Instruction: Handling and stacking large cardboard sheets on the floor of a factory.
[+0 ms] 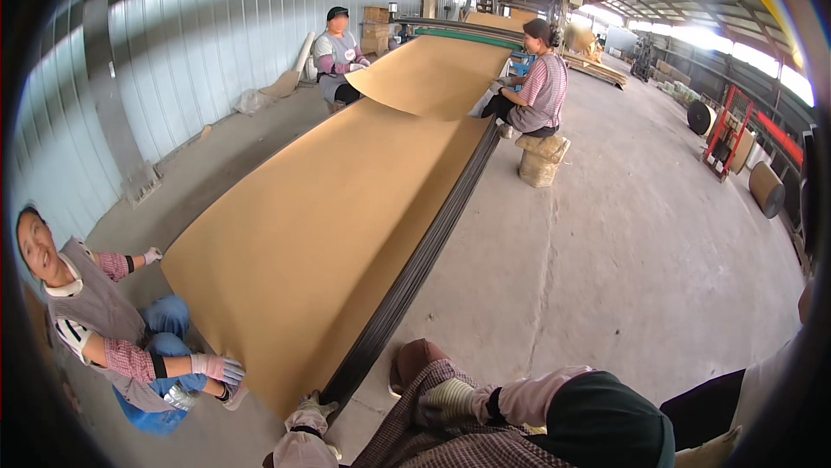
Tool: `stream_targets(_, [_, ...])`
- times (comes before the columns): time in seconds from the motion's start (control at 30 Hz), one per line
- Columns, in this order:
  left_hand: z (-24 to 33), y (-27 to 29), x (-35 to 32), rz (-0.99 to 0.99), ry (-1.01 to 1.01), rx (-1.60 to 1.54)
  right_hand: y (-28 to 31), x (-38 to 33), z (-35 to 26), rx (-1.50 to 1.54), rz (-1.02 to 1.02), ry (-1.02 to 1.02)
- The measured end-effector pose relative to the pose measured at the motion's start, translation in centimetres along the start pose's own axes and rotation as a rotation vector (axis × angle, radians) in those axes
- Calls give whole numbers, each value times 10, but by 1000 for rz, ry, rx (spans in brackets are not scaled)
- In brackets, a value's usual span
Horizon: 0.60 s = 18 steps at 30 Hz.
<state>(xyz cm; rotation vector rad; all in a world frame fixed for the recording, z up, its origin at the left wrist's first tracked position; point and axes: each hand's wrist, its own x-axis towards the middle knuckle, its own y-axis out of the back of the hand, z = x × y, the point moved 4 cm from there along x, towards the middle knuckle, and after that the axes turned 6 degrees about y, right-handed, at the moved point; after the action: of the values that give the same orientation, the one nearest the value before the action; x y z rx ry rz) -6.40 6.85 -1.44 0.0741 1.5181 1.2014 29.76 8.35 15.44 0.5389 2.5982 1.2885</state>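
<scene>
A long, smooth brown sheet [312, 234] stretches away from me over a low stack with dark layered edges [415, 264]. My left hand [312, 412], in a pale glove, is closed on the sheet's near right corner, beside the end of the dark stack. My right hand [448, 402], in a striped glove, lies over my knee, away from the sheet; its fingers are only partly visible. On the left, a crouching co-worker has one gloved hand [218, 368] by the sheet's near edge and another [152, 255] at its left corner.
Two co-workers sit at the far end, either side of a second, raised brown sheet [433, 78]. One sits on a wrapped block [542, 161]. Behind stands a machine with a green bar [472, 38]. A red hand truck [729, 135] and rolls [767, 189] stand far right.
</scene>
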Motion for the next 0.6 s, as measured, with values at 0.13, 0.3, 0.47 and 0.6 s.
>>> stream_targets(0.13, [0, 7, 0, -25, -49, -16, -7, -3, 4, 20, -53, -60])
stream_targets(0.3, [4, 8, -4, 0, -84, -30, -9, -5, 10, 69, 32, -20])
stream_targets(0.47, [3, 9, -4, 20, -78, -94, -4, -2, 3, -10, 16, 7])
stream_targets(0.6, [-1, 10, -7, 37, -143, -143, 6, -4, 0, 15, -10, -69])
